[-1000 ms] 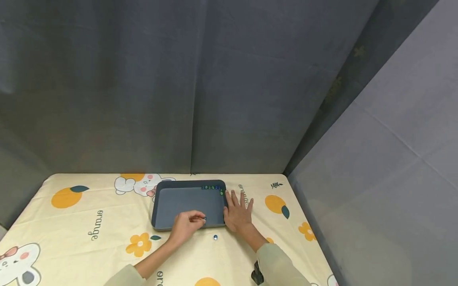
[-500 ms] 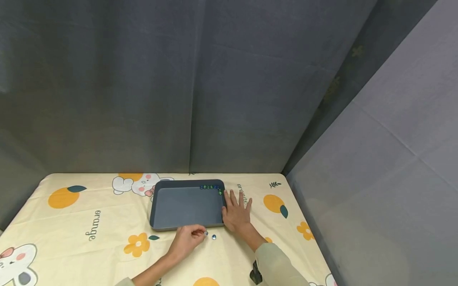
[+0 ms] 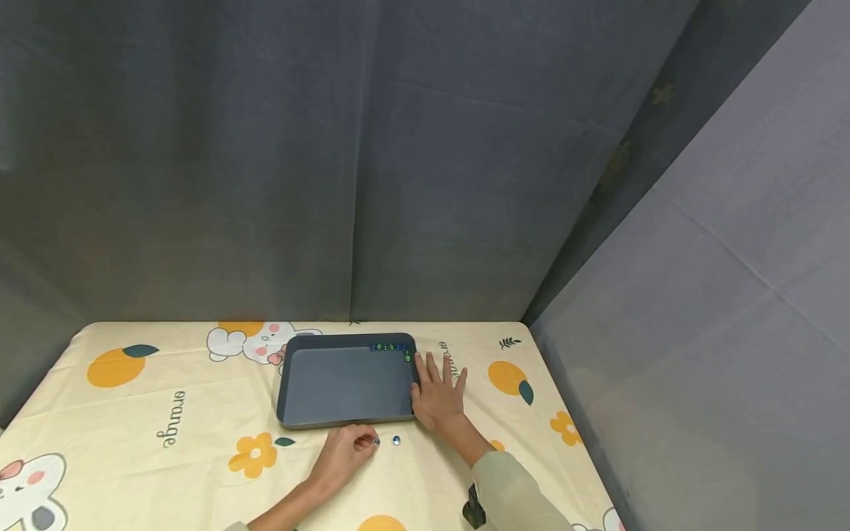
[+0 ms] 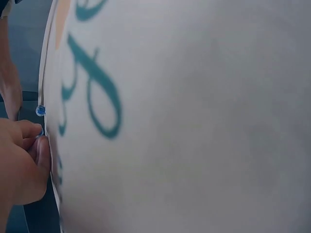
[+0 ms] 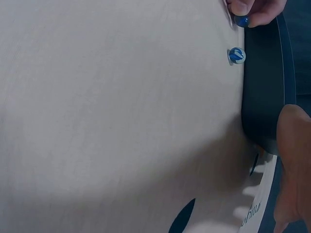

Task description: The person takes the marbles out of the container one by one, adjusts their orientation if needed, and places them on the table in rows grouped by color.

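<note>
In front of the near rim of a dark grey tray (image 3: pixel 345 383), my left hand (image 3: pixel 341 457) pinches a blue marble (image 5: pixel 241 21) between thumb and fingertips. A second marble (image 3: pixel 396 440), clear with blue swirls, lies on the cloth just right of that hand. My right hand (image 3: pixel 440 398) rests with fingers spread against the tray's right side. Several blue and green marbles (image 3: pixel 388 346) stand in a row along the tray's far wall, turning down at the right corner by a green one (image 3: pixel 408 358).
A pale yellow cloth (image 3: pixel 199 487) printed with oranges, flowers and rabbits covers the table. Behind it hangs a dark grey curtain (image 3: pixel 265 184), and a lighter grey panel (image 3: pixel 717 295) slopes along the right side.
My left hand has moved from over the tray back to the cloth before its near rim, still holding the marble. My right hand has stayed in place.
</note>
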`<move>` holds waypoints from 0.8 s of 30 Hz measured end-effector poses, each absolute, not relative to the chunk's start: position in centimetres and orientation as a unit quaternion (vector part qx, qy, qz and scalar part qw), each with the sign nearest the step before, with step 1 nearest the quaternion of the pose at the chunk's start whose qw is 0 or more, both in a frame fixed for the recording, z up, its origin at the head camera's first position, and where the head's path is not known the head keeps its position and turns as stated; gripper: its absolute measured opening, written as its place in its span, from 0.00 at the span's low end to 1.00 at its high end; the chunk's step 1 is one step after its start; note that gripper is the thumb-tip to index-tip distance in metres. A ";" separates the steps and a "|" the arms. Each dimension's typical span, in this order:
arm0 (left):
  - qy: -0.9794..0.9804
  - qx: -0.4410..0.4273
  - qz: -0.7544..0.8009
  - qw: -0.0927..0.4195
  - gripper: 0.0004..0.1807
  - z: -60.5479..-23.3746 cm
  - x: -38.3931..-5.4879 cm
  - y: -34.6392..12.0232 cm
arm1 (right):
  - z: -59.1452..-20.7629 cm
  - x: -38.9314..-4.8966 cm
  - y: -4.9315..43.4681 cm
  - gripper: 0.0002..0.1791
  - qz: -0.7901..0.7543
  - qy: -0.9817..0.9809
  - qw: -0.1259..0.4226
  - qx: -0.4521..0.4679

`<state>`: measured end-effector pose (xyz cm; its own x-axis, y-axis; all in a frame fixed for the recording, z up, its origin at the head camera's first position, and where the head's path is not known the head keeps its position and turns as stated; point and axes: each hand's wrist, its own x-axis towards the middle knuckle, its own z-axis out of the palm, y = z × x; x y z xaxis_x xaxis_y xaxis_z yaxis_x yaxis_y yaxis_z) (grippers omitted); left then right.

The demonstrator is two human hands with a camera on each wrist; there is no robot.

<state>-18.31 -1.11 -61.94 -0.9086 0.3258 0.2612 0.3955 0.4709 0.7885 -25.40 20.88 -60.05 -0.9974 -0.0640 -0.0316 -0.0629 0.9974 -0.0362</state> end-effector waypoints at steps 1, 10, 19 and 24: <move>-0.858 -0.211 -0.467 0.038 0.08 -62.0 -18.3 -1.1 | -60.2 -25.5 20.9 0.33 -0.017 0.999 0.014 -0.034; -0.871 -0.211 -0.443 0.043 0.07 -61.9 -18.3 -1.2 | -60.0 -25.5 20.9 0.34 -0.021 0.999 0.013 -0.037; -0.872 -0.221 -0.433 0.059 0.08 -61.9 -18.1 -0.9 | -59.9 -25.5 20.8 0.33 -0.022 0.999 0.018 -0.029; -0.872 -0.226 -0.430 0.068 0.10 -62.0 -18.0 -0.8 | -60.0 -25.4 20.8 0.33 -0.022 0.999 0.016 -0.028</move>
<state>-17.97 -0.77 -62.02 -0.8890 0.3351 0.3121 0.4516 0.5285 0.7189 -25.40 20.77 -59.98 -0.9979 -0.0564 -0.0315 -0.0549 0.9975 -0.0454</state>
